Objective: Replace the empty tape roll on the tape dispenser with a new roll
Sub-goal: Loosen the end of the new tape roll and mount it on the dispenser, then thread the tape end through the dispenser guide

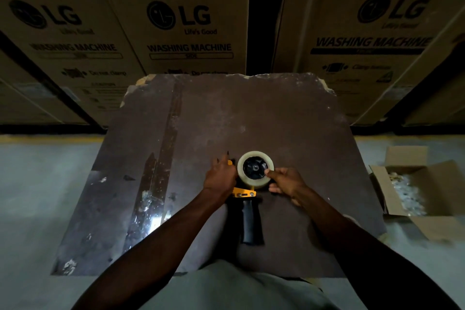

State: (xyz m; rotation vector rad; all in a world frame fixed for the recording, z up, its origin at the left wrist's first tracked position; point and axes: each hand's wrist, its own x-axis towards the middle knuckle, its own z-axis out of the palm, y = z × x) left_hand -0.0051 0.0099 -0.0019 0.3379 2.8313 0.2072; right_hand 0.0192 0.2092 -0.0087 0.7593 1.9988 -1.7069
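A yellow tape dispenser (245, 194) lies near the table's (276, 113) near edge, a clear tape roll (255, 168) seated on its black hub. The left hand (221, 176) clamps the frame; the right hand (285, 184) pinches the roll's right rim. Press the roll squarely down (frame steadied). The left hand hides the blade end.

Pale tape roll (255, 168) sits on the flat-lying yellow tape dispenser (244, 193).
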